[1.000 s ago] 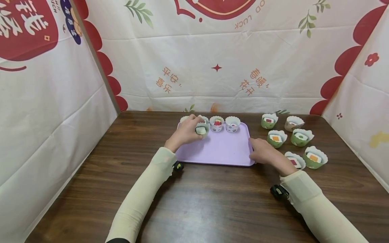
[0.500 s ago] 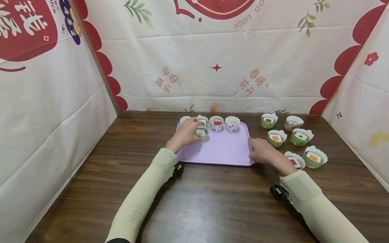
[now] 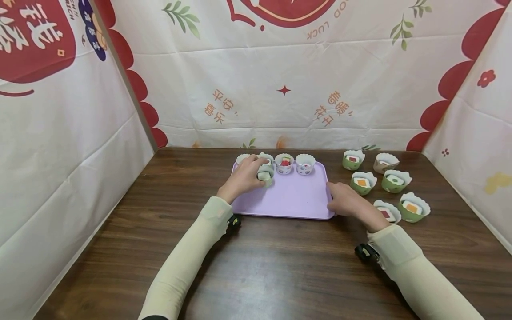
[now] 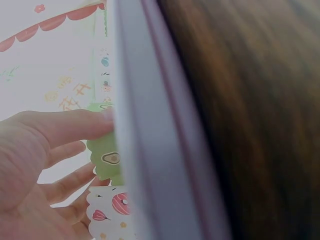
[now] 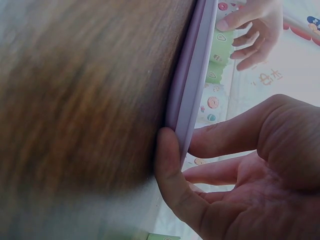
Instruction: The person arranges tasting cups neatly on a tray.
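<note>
A lilac tray (image 3: 290,198) lies on the brown table. My left hand (image 3: 256,173) grips a green paper cup (image 3: 266,174) with a white cake in it, at the tray's far left part. In the left wrist view the fingers (image 4: 65,125) curl round that green cup (image 4: 104,152), beside the tray's rim (image 4: 145,150). My right hand (image 3: 334,195) holds the tray's right edge. The right wrist view shows its thumb (image 5: 170,170) against the tray's rim (image 5: 192,100) with the fingers over the top. Whether the green cup touches the tray floor I cannot tell.
Several white patterned cups (image 3: 305,163) with cakes stand along the tray's far edge. Several more cups, mostly green (image 3: 363,182), sit on the table right of the tray, one (image 3: 387,212) close to my right wrist. Printed cloth walls (image 3: 280,89) enclose the table on three sides.
My left hand with the green cup has shifted slightly nearer and lower over the tray. The right hand has stayed on the tray's edge.
</note>
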`<control>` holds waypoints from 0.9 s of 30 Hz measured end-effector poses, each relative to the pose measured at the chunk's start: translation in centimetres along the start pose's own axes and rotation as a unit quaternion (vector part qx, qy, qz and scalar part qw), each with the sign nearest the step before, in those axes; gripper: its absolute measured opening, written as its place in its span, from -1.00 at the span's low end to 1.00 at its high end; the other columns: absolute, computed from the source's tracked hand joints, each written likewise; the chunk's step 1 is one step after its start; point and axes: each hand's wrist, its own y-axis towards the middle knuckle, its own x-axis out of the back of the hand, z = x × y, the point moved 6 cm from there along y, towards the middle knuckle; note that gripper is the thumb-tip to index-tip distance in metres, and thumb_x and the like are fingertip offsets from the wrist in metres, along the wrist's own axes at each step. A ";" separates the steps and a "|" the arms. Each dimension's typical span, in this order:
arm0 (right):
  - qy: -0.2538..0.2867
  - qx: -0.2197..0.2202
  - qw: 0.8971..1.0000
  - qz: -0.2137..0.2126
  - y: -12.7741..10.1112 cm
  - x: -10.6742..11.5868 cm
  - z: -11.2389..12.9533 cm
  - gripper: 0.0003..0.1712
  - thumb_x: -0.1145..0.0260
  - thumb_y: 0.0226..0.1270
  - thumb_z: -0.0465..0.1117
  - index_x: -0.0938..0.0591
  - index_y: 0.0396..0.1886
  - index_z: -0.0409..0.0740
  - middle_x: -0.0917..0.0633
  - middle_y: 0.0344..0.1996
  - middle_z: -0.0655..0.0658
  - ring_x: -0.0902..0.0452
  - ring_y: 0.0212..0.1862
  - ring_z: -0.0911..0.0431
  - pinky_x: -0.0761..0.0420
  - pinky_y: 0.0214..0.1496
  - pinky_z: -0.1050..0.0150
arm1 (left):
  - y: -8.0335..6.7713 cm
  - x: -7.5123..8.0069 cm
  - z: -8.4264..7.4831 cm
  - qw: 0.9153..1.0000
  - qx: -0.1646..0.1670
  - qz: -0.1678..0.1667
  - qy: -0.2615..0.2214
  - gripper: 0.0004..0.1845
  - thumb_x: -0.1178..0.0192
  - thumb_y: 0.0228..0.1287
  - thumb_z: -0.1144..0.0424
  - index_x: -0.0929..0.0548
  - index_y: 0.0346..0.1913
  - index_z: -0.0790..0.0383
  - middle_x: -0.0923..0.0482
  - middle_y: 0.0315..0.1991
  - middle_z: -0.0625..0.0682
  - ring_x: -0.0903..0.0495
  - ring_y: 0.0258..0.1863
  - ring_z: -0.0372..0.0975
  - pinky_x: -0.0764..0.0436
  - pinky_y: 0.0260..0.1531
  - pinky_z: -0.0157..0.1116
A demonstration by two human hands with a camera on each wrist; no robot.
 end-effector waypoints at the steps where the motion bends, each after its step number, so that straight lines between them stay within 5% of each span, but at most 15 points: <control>1: -0.001 0.000 1.000 0.000 0.0 0.0 0.0 -0.21 -0.31 0.18 -0.38 -0.31 0.38 -0.65 -0.57 0.11 -0.58 -0.50 -0.01 -0.25 -0.65 -0.10 0.04 | 0.0 0.0 0.0 1.000 0.000 0.000 0.001 -0.23 -0.55 0.05 0.25 -0.53 0.39 0.14 -0.52 0.26 0.20 -0.53 0.25 0.07 -0.57 0.29 0.01; 13: 0.005 0.003 1.000 0.000 -0.1 0.0 0.1 -0.19 -0.31 0.18 -0.37 -0.29 0.40 -0.66 -0.54 0.17 -0.61 -0.50 0.00 -0.26 -0.65 -0.09 0.04 | -0.2 0.2 0.0 1.000 0.008 0.013 0.009 -0.22 -0.55 0.06 0.22 -0.51 0.41 0.11 -0.51 0.28 0.21 -0.50 0.27 0.12 -0.56 0.29 0.03; 20: 0.016 -0.001 1.000 0.008 -0.1 -0.2 0.3 -0.21 -0.37 0.30 -0.28 -0.30 0.40 -0.65 -0.54 0.17 -0.62 -0.53 -0.04 -0.22 -0.67 -0.04 -0.01 | -1.2 2.0 0.4 0.999 0.032 -0.002 -0.025 -0.19 -0.60 0.06 0.14 -0.51 0.41 0.11 -0.50 0.26 0.17 -0.43 0.27 0.06 -0.56 0.27 0.01; 27: 0.041 0.016 0.999 0.005 -0.9 0.8 0.3 -0.29 -0.37 0.35 -0.18 -0.38 0.30 -0.61 -0.67 -0.22 -0.37 -0.62 -0.36 0.01 -0.67 -0.33 0.16 | -2.8 4.7 2.1 0.997 0.054 -0.025 -0.058 -0.14 -0.59 0.06 0.14 -0.45 0.46 0.08 -0.49 0.32 0.18 -0.45 0.30 0.07 -0.52 0.31 0.10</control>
